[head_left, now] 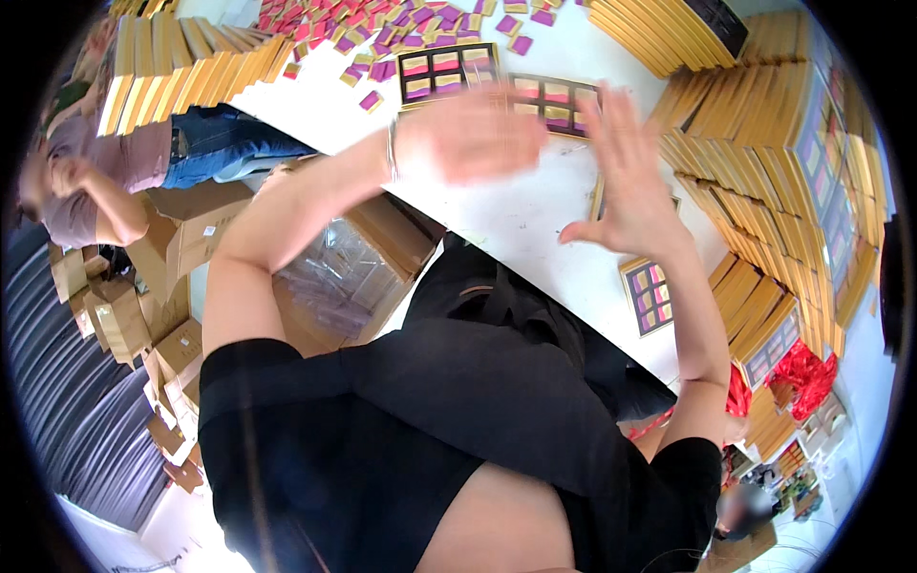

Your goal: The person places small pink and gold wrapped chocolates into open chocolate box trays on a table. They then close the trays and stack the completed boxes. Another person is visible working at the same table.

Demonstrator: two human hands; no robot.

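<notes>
My left hand [473, 138] is over the white table, smeared by motion, so its fingers cannot be read. It is nearest to a dark gold-edged box [413, 63] with several compartments of pink, purple and gold wrapped pieces. Just right of that, a second such box [557, 89] is partly covered by my hands. My right hand [630, 186] is raised with fingers stretched and thumb apart, holding nothing visible. Beneath it, the edge of another box [598, 199] peeks out. By my right forearm lies a filled box [652, 296] with pink and purple pieces.
Many small wrapped pieces [420, 24] are scattered on the white table [478, 205] at the far side. Tall stacks of gold-edged boxes [755, 153] line the right; more stacks [191, 72] stand far left. A carton [344, 277] with clear plastic sits below. Another person [115, 162] is at left.
</notes>
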